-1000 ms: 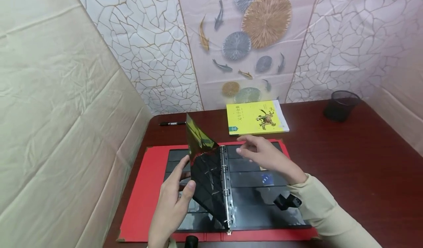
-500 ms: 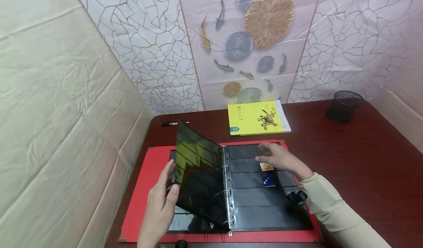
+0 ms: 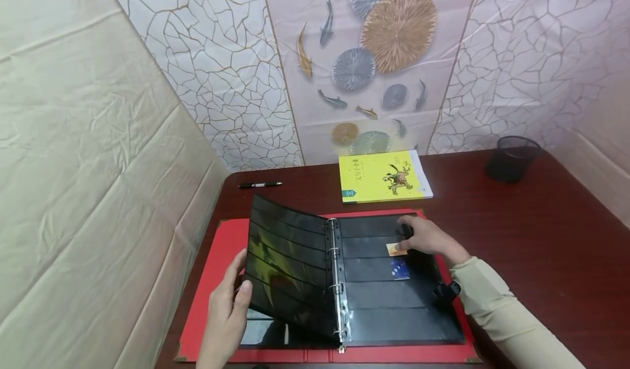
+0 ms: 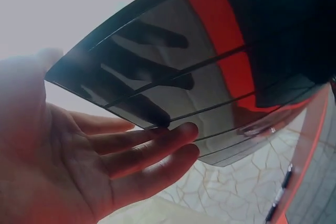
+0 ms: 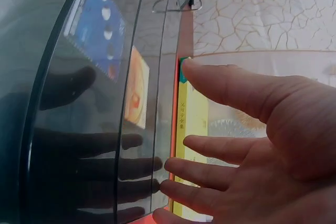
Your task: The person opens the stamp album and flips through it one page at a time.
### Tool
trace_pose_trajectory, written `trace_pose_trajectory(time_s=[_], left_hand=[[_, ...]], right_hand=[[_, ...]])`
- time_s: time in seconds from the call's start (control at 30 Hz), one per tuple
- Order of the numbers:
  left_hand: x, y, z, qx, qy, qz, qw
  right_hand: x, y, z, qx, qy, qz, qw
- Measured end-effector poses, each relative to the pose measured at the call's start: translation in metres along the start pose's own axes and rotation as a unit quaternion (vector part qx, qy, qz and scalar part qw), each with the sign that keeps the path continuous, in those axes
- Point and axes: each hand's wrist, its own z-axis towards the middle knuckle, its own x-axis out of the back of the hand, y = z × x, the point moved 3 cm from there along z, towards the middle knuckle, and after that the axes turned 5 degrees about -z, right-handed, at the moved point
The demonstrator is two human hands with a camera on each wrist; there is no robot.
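Observation:
A red stamp album [image 3: 209,284] lies spread out on the table, its metal rings [image 3: 337,288] running down the middle. A black pocket page [image 3: 290,249] leans up over the left side. My left hand [image 3: 221,306] is at that page's outer edge, fingers extended along its underside [image 4: 178,93] and thumb at the edge. Over the upper right of the flat right page [image 3: 384,325] is my right hand [image 3: 430,239], fingers apart and holding nothing. Close by its thumb sit an orange stamp [image 3: 392,249] and a blue stamp [image 3: 400,269] in the pockets; the hand partly covers the orange one in the head view.
Behind the album lies a yellow book [image 3: 374,177]. A black pen [image 3: 261,184] is at the back left of the dark red table [image 3: 521,249], and a black mesh cup [image 3: 509,161] stands at the back right. Patterned cloth [image 3: 236,74] hangs behind.
The raised page has swung left and lower with my left hand. My right hand has moved right, from near the rings toward the page's outer edge, bringing both stamps into plainer view.

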Motion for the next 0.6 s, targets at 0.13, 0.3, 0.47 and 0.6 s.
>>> trace_pose_trajectory(time_s=[0.13, 0.3, 0.47, 0.6], left_hand=[[0.003, -0.007, -0.004, 0.008, 0.022, 0.014, 0.9996], [0.007, -0.013, -0.007, 0.015, 0.042, 0.023, 0.9987], [0.01, -0.02, -0.009, 0.022, 0.06, 0.043, 0.997], [0.011, -0.025, -0.013, 0.037, 0.068, 0.057, 0.9954]], right_hand=[[-0.001, 0.005, 0.002, -0.015, 0.001, -0.003, 1.0], [-0.003, 0.008, 0.004, -0.023, -0.002, 0.001, 1.0], [-0.004, 0.008, 0.007, -0.019, 0.0, -0.006, 1.0], [-0.004, 0.008, 0.007, -0.013, 0.004, -0.012, 1.0]])
